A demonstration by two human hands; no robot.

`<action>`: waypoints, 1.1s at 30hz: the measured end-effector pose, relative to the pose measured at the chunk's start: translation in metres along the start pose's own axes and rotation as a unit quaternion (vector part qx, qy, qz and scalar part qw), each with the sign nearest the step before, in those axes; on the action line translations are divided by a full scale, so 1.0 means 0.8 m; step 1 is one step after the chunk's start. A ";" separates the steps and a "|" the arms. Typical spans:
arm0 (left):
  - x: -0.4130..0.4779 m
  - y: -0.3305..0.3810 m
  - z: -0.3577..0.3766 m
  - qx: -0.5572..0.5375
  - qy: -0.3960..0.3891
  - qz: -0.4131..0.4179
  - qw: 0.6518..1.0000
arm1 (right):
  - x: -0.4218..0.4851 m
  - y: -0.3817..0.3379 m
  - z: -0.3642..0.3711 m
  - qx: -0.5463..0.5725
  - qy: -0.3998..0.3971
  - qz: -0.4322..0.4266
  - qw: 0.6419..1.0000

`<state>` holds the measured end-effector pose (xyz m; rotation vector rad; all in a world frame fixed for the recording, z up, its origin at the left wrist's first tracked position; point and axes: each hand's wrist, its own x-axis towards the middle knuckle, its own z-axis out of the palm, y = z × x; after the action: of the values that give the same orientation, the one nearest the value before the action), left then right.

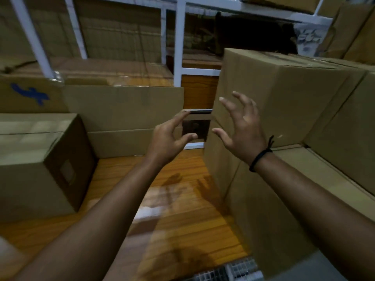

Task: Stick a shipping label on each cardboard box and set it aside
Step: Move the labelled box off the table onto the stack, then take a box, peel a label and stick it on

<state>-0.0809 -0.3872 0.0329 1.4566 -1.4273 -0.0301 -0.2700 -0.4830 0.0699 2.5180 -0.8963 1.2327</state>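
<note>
Both hands were empty and spread open above the wooden floor (182,220): the left hand (170,138) with fingers curled, the right hand (241,126) splayed just before the tall cardboard box (284,94) stacked at the floor's right edge.

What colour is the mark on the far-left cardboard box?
Blue mark, seen in the head view.

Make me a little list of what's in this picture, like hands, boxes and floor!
left hand: open, fingers curled, holding nothing
right hand: open, fingers spread, in front of the tall box
tall box: on the right, stacked on another box
small box: on the left, on the floor
floor: shiny wood
wristband: black, on the right wrist
shipping label: none seen
</note>
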 end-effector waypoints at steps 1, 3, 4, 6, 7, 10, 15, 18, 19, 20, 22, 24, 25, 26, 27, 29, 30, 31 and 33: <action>-0.011 -0.012 -0.024 0.009 0.006 -0.008 1.000 | 0.002 -0.020 0.010 0.012 -0.021 0.008 1.000; -0.037 -0.042 -0.082 0.033 0.031 -0.036 0.998 | 0.005 -0.074 0.036 0.047 -0.067 0.018 0.996; -0.051 -0.058 -0.114 0.048 0.047 -0.048 0.997 | 0.006 -0.104 0.051 0.064 -0.090 0.016 0.994; -0.074 -0.087 -0.166 0.076 0.080 -0.058 0.992 | 0.004 -0.153 0.078 0.072 -0.129 0.004 0.989; -0.087 -0.103 -0.195 0.088 0.096 -0.065 0.989 | 0.003 -0.182 0.092 0.072 -0.148 -0.003 0.986; -0.118 -0.149 -0.269 0.141 0.121 -0.100 0.977 | 0.000 -0.261 0.135 0.123 -0.210 0.001 0.970; -0.164 -0.213 -0.369 0.324 0.055 -0.185 0.926 | -0.016 -0.376 0.212 0.197 -0.317 0.052 0.926; -0.181 -0.243 -0.403 0.352 -0.016 -0.252 0.901 | -0.016 -0.428 0.244 0.234 -0.371 0.083 0.895; -0.184 -0.249 -0.407 0.360 -0.037 -0.272 0.892 | -0.015 -0.441 0.251 0.246 -0.384 0.093 0.885; -0.186 -0.255 -0.409 0.380 -0.050 -0.280 0.880 | -0.014 -0.454 0.259 0.255 -0.395 0.106 0.876; -0.191 -0.260 -0.408 0.412 -0.048 -0.267 0.870 | -0.012 -0.475 0.272 0.272 -0.402 0.136 0.864; -0.194 -0.263 -0.406 0.403 -0.022 -0.245 0.881 | -0.010 -0.487 0.285 0.285 -0.372 0.150 0.871; -0.195 -0.266 -0.405 0.397 -0.009 -0.238 0.886 | -0.010 -0.489 0.290 0.289 -0.351 0.153 0.877; -0.196 -0.269 -0.404 0.396 0.002 -0.231 0.889 | -0.010 -0.489 0.293 0.294 -0.332 0.154 0.883; -0.196 -0.271 -0.403 0.394 0.011 -0.227 0.891 | -0.011 -0.490 0.296 0.294 -0.319 0.152 0.888; -0.195 -0.272 -0.398 0.389 0.022 -0.213 0.896 | -0.017 -0.487 0.295 0.290 -0.304 0.150 0.895; -0.194 -0.270 -0.392 0.386 0.026 -0.201 0.900 | -0.021 -0.482 0.291 0.293 -0.297 0.152 0.896; -0.195 -0.266 -0.386 0.384 0.029 -0.188 0.903 | -0.025 -0.476 0.287 0.297 -0.292 0.155 0.896; -0.196 -0.253 -0.369 0.372 0.025 -0.176 0.911 | -0.039 -0.456 0.275 0.292 -0.278 0.157 0.902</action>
<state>0.2067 -0.1400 -0.0615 2.3103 -1.1566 0.3611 0.0760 -0.2715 -0.0626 3.4283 -1.2378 0.9643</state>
